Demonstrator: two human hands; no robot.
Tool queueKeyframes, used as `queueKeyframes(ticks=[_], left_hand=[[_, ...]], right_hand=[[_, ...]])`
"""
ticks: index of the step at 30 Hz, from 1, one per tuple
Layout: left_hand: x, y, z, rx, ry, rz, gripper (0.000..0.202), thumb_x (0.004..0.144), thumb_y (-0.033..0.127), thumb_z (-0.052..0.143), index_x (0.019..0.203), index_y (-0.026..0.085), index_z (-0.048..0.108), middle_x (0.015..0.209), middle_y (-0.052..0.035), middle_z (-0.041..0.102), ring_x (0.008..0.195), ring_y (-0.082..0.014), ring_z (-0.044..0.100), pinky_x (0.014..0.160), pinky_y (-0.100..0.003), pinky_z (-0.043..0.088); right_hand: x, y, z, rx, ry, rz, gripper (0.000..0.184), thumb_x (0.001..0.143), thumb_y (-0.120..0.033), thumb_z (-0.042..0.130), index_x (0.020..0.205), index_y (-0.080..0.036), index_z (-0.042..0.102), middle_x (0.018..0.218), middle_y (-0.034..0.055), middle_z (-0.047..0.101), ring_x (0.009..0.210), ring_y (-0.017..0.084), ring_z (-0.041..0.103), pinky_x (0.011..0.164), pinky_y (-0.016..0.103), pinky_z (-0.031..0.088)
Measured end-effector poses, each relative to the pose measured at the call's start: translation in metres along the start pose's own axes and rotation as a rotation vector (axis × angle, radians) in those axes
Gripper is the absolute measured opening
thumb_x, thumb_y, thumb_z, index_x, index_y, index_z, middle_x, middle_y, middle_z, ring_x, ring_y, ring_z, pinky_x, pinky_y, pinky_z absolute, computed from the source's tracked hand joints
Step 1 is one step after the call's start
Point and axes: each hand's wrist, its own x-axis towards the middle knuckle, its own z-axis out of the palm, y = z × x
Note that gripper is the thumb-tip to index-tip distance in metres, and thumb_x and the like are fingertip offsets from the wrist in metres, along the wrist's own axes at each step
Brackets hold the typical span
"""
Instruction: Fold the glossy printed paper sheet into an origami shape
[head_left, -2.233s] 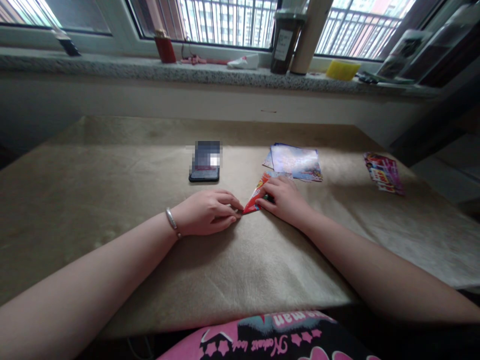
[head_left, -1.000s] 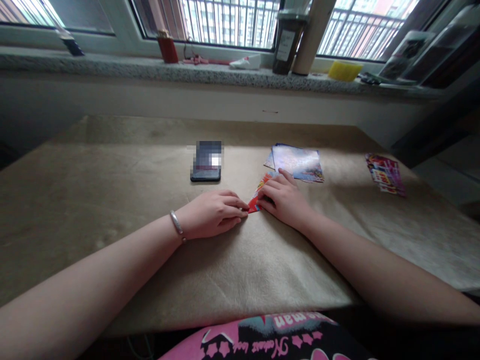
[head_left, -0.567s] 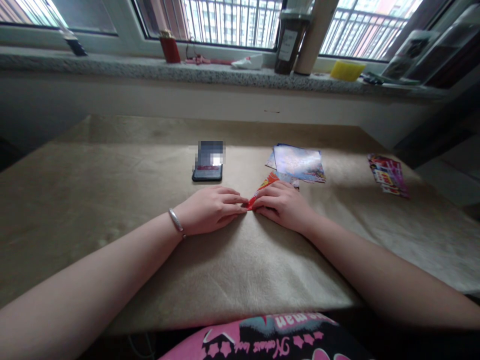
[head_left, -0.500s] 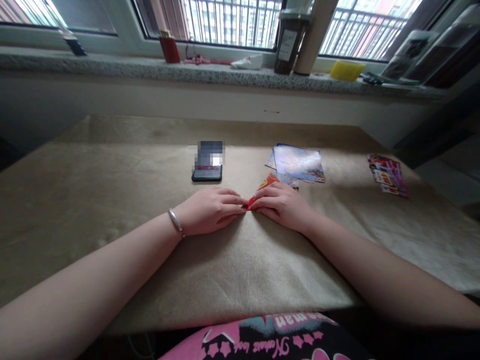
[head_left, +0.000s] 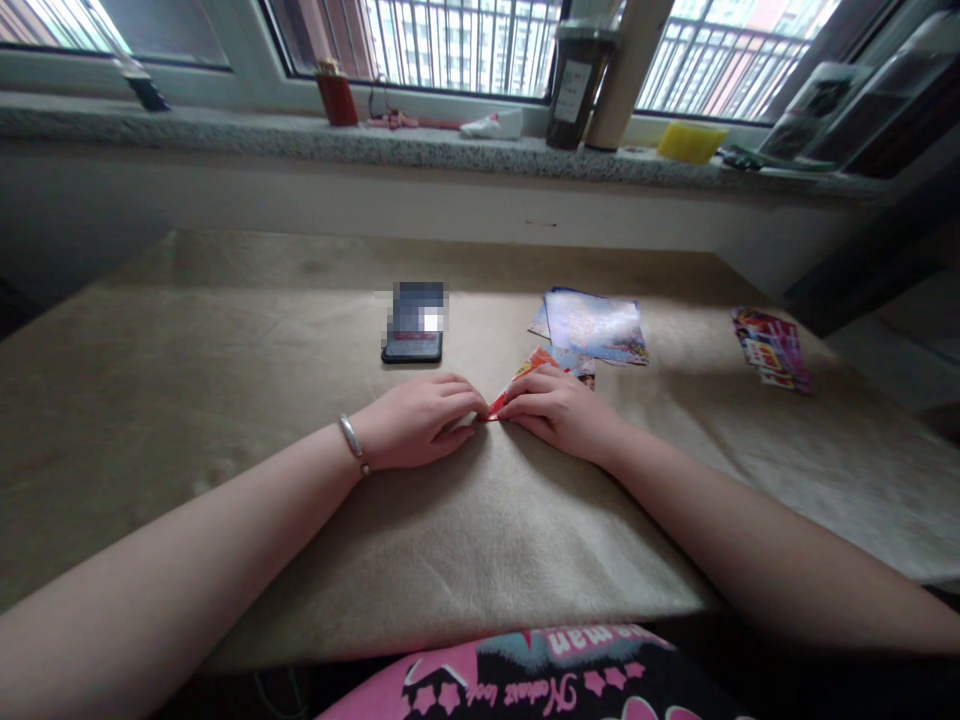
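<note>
A folded red printed paper [head_left: 525,372] lies on the tan felt table cover [head_left: 225,380], mostly under my hands. My left hand [head_left: 420,425], with a silver bracelet at the wrist, curls its fingers onto the paper's near corner. Over the fold, my right hand [head_left: 559,410] presses down with fingers together, its tips meeting those of the left hand. Only the paper's far tip shows beyond the right hand.
A dark phone [head_left: 412,325] lies just beyond my left hand. A small stack of shiny printed sheets [head_left: 596,325] sits beyond my right hand, and another colourful sheet [head_left: 772,347] lies far right. The stone windowsill [head_left: 225,130] holds a red cup [head_left: 335,95], a jar [head_left: 574,75] and a yellow item [head_left: 690,140].
My right hand slid left along the red paper until its fingertips met my left hand. Less of the paper shows now. My left hand stayed put.
</note>
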Motion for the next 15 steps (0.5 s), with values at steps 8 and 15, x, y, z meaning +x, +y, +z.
queueKeyframes(ticks=[8, 15], left_hand=[[0.0036, 0.0057, 0.0056, 0.082, 0.03, -0.043, 0.021, 0.089, 0.023, 0.049, 0.103, 0.017, 0.063, 0.106, -0.0079, 0.062, 0.096, -0.0187, 0.056, 0.087, -0.033, 0.047], [0.0025, 0.0034, 0.0034, -0.032, 0.026, -0.013, 0.02, 0.09, 0.019, 0.048, 0.096, 0.018, 0.067, 0.104, -0.0056, 0.066, 0.097, -0.0172, 0.057, 0.087, -0.031, 0.048]], right_hand=[[0.0024, 0.0017, 0.0043, 0.01, 0.018, 0.001, 0.02, 0.091, -0.024, 0.052, 0.093, -0.023, 0.072, 0.095, 0.0058, 0.07, 0.089, 0.018, 0.06, 0.081, 0.034, 0.048], [0.0014, 0.0003, 0.0016, 0.006, -0.001, 0.017, 0.02, 0.092, -0.025, 0.052, 0.093, -0.024, 0.072, 0.096, 0.0056, 0.069, 0.09, 0.017, 0.059, 0.081, 0.034, 0.047]])
